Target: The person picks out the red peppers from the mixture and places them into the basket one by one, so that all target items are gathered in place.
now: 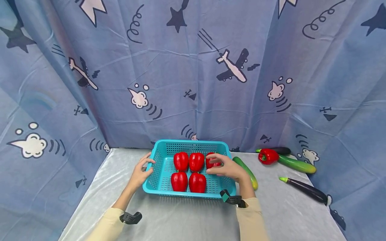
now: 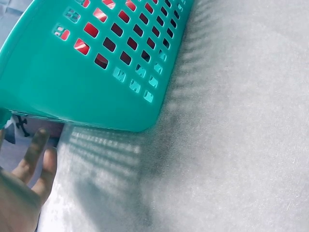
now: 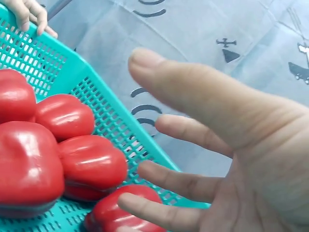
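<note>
A turquoise perforated plastic basket point(image 1: 159, 187) sits on the table with several red bell peppers point(image 1: 197, 182) in it. At its left rim, my left hand point(image 1: 142, 172) holds the edge, with fingertips lying over the rim; in the left wrist view two fingers point(image 2: 46, 176) show outside the basket wall. Over the basket's right side hovers my right hand point(image 1: 227, 167), fingers spread and nothing gripped. Beneath it lies the back-right bell pepper point(image 3: 130, 208), partly hidden by the fingers; whether a fingertip touches it I cannot tell.
Right of the basket lies a green cucumber-like vegetable point(image 1: 247, 172). Farther right are another red bell pepper point(image 1: 268, 156), a long green vegetable point(image 1: 297, 164), a dark eggplant point(image 1: 307, 190) and another dark one point(image 1: 280, 150). A patterned blue curtain point(image 1: 181, 100) hangs behind the table.
</note>
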Demonstrator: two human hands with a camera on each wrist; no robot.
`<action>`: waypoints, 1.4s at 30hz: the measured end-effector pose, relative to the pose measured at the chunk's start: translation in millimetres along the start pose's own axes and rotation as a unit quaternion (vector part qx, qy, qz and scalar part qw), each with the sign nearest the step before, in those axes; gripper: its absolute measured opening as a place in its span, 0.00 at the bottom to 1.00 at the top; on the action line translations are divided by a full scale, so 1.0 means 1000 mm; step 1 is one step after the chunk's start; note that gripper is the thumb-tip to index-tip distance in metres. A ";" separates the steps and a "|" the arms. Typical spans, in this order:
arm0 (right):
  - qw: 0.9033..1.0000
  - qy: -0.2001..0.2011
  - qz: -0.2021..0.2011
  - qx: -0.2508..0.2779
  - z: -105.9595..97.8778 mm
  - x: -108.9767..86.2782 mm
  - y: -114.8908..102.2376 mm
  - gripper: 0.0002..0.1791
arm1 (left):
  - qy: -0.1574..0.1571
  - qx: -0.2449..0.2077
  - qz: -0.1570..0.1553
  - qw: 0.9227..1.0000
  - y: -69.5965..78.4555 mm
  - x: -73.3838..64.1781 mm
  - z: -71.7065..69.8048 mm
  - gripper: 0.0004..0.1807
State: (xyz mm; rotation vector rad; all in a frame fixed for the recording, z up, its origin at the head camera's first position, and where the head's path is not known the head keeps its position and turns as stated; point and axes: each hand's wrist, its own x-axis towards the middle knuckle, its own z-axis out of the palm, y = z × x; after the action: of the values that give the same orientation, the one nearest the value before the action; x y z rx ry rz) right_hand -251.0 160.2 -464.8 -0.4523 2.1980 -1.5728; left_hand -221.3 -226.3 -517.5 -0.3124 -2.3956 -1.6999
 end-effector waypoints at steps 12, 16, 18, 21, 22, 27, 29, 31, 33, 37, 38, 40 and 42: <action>0.999 0.019 -0.009 0.024 -0.020 -0.017 0.003 0.26 | 0.002 -0.008 0.005 1.000 -0.002 -0.001 0.001 0.12; 0.997 0.039 -0.004 0.068 -0.024 -0.022 0.012 0.27 | -0.001 -0.013 0.001 1.000 -0.002 -0.002 0.000 0.12; 0.994 0.056 -0.007 0.093 -0.025 -0.026 0.016 0.27 | -0.003 -0.014 0.000 1.000 -0.002 -0.001 0.000 0.12; 0.989 0.084 -0.014 0.124 -0.029 -0.031 0.019 0.27 | -0.004 -0.011 0.001 1.000 -0.002 -0.001 0.000 0.12; 0.987 0.093 -0.017 0.129 -0.030 -0.033 0.020 0.27 | -0.004 -0.011 0.001 1.000 -0.002 0.000 0.000 0.12; 0.984 0.113 -0.040 0.134 -0.041 -0.043 0.024 0.25 | -0.001 -0.009 0.003 1.000 -0.002 -0.001 0.000 0.12; 0.983 0.118 -0.041 0.135 -0.046 -0.047 0.026 0.25 | -0.001 -0.009 0.001 1.000 -0.001 -0.001 0.000 0.12; 0.982 0.124 -0.036 0.138 -0.051 -0.051 0.028 0.25 | -0.001 -0.008 0.001 1.000 -0.001 -0.001 0.000 0.12; 0.981 0.129 -0.028 0.144 -0.054 -0.054 0.031 0.25 | -0.001 -0.005 -0.001 1.000 -0.001 -0.001 0.000 0.12; 0.981 0.133 -0.014 0.142 -0.059 -0.061 0.040 0.24 | 0.004 -0.003 -0.002 1.000 -0.001 0.000 0.000 0.12; 0.981 0.136 -0.011 0.139 -0.060 -0.062 0.042 0.23 | 0.005 -0.002 -0.001 1.000 -0.001 0.000 0.001 0.12; 0.980 0.143 -0.006 0.136 -0.062 -0.066 0.048 0.22 | 0.007 -0.004 0.000 1.000 -0.001 0.000 0.001 0.12; 0.980 0.150 -0.004 0.129 -0.064 -0.070 0.053 0.22 | 0.008 -0.004 0.001 1.000 -0.001 0.000 0.001 0.12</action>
State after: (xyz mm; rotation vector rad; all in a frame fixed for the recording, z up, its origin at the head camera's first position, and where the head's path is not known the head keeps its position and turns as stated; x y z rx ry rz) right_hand -224.0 262.7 -487.1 -0.1522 2.1545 -2.0077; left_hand -221.6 -226.2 -519.0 -0.3026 -2.3765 -1.7053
